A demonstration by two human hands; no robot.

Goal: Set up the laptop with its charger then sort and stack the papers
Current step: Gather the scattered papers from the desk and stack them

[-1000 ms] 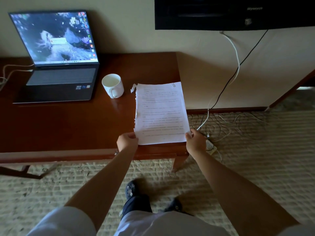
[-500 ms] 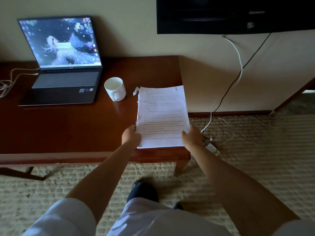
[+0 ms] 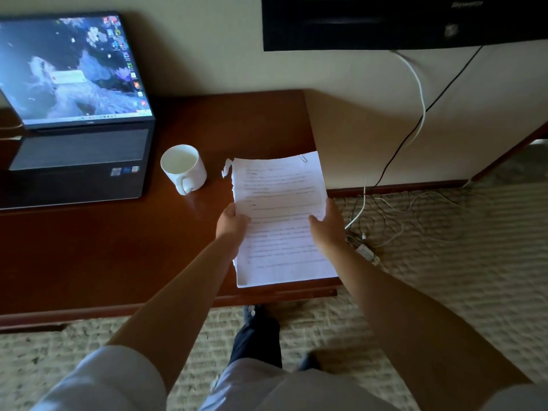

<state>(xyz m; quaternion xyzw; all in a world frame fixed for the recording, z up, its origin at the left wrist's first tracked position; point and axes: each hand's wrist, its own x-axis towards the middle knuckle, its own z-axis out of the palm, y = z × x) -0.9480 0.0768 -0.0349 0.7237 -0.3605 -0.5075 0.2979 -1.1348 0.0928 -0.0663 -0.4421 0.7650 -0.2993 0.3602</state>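
Observation:
A stack of printed white papers (image 3: 278, 188) lies at the right end of the dark wooden desk (image 3: 103, 253), with a ragged left edge and a paper clip at its far right corner. My left hand (image 3: 232, 222) grips the stack's left edge about halfway up. My right hand (image 3: 326, 223) grips the right edge opposite it. An open laptop (image 3: 77, 114) with its screen lit stands at the desk's far left. A pale cable (image 3: 10, 127) shows at the laptop's left side.
A white mug (image 3: 184, 167) stands between the laptop and the papers. A dark wall-mounted unit (image 3: 400, 22) hangs above, with a white and a black cable dropping to a tangle of wires and a small adapter (image 3: 367, 253) on the carpet.
Both hands have slid from the stack's near corners up along its side edges to about mid-height. The view has moved closer to the desk.

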